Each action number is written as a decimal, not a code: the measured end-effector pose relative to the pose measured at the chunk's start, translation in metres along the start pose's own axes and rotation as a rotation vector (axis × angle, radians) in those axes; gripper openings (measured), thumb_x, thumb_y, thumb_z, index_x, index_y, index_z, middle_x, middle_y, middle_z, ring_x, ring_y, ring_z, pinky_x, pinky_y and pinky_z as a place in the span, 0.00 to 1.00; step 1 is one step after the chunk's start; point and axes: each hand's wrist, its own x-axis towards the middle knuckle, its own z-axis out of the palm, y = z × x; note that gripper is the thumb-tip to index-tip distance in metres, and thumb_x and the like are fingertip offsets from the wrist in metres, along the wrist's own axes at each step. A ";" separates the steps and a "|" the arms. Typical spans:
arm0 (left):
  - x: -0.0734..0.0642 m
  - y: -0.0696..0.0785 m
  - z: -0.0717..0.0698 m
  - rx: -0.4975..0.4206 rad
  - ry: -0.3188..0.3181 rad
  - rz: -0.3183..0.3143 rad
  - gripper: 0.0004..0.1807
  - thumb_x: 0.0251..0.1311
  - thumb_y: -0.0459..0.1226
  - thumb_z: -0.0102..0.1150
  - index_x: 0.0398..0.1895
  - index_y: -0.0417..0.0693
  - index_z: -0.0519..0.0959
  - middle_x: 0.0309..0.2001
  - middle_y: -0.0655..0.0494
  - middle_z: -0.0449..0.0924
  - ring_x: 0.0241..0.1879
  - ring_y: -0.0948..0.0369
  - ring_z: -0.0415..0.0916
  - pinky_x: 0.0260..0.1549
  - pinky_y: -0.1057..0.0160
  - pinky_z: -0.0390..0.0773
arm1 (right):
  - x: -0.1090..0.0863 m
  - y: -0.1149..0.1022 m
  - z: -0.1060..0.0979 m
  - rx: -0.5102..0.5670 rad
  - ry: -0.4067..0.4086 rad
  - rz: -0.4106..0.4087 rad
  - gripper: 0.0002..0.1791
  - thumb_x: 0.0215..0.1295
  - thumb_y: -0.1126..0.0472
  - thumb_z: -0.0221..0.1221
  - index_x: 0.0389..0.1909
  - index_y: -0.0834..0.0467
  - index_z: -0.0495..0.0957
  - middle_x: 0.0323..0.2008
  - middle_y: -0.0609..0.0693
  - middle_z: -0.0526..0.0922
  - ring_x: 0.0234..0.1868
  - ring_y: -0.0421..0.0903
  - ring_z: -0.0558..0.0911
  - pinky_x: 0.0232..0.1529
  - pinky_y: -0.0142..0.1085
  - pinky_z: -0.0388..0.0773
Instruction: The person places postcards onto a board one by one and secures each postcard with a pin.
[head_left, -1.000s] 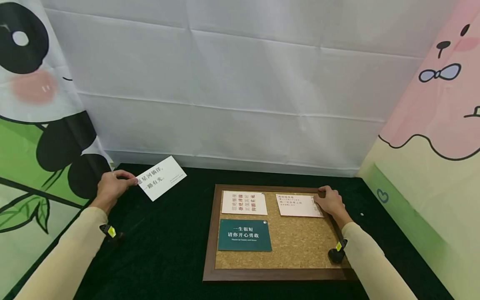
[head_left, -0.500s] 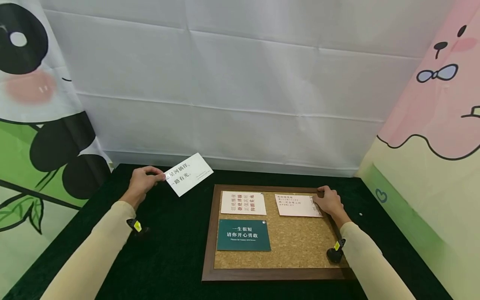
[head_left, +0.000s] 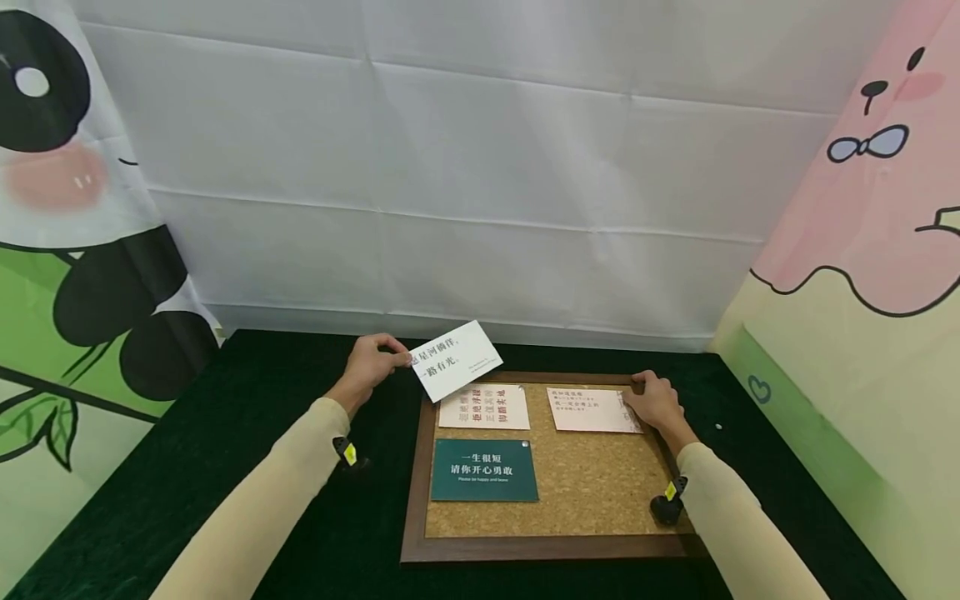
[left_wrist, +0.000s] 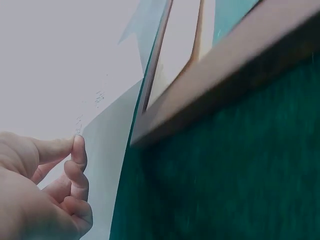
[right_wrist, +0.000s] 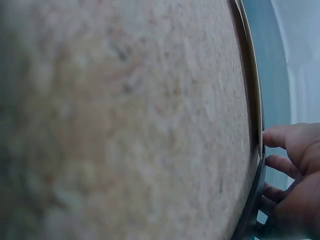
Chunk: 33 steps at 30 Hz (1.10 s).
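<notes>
My left hand [head_left: 365,367] pinches a white card [head_left: 457,358] with dark printed characters between thumb and fingertips. Tilted, the card is held over the top left corner of a wood-framed corkboard [head_left: 600,492]. In the left wrist view the thumb and fingers [left_wrist: 79,150] meet at the card's edge. My right hand [head_left: 660,408] grips the corkboard's upper right corner, its thumb at the right end of a white card with red print [head_left: 588,410]. The right wrist view shows the fingers [right_wrist: 280,164] bent at the frame's edge.
On the board are another white card [head_left: 483,408] with vertical red print, at upper left, and a teal card [head_left: 484,471] below it. A dark green cloth [head_left: 330,533] covers the table. A white curtain [head_left: 480,167] stands behind, with printed cartoon panels at both sides.
My left hand has carried the white card rightward, from the left of the table to over the board's top left corner. The right hand stays at the board's corner.
</notes>
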 end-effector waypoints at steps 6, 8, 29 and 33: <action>-0.007 0.018 0.031 0.006 -0.053 0.060 0.04 0.62 0.36 0.63 0.34 0.43 0.81 0.43 0.47 0.80 0.37 0.53 0.72 0.36 0.60 0.71 | 0.001 0.000 0.001 0.000 -0.004 -0.003 0.27 0.71 0.55 0.52 0.65 0.64 0.63 0.63 0.71 0.60 0.62 0.69 0.63 0.60 0.65 0.59; -0.009 0.022 0.040 0.001 -0.066 0.078 0.04 0.62 0.36 0.64 0.33 0.43 0.81 0.41 0.47 0.81 0.35 0.54 0.72 0.33 0.61 0.71 | 0.001 0.000 0.001 -0.004 -0.004 -0.006 0.27 0.71 0.55 0.52 0.65 0.64 0.63 0.63 0.71 0.60 0.62 0.69 0.63 0.60 0.65 0.59; -0.045 0.050 0.101 -0.047 -0.226 0.167 0.03 0.60 0.33 0.65 0.30 0.44 0.81 0.42 0.49 0.80 0.41 0.47 0.81 0.41 0.58 0.74 | 0.001 -0.001 0.000 -0.012 -0.012 0.002 0.26 0.70 0.55 0.52 0.64 0.65 0.63 0.62 0.72 0.61 0.61 0.69 0.64 0.59 0.65 0.60; -0.052 0.053 0.109 -0.040 -0.261 0.185 0.03 0.60 0.33 0.64 0.29 0.45 0.81 0.40 0.51 0.81 0.41 0.52 0.79 0.43 0.58 0.74 | 0.000 -0.001 0.000 -0.011 -0.011 0.004 0.26 0.70 0.55 0.52 0.64 0.65 0.63 0.63 0.71 0.61 0.61 0.69 0.64 0.60 0.65 0.60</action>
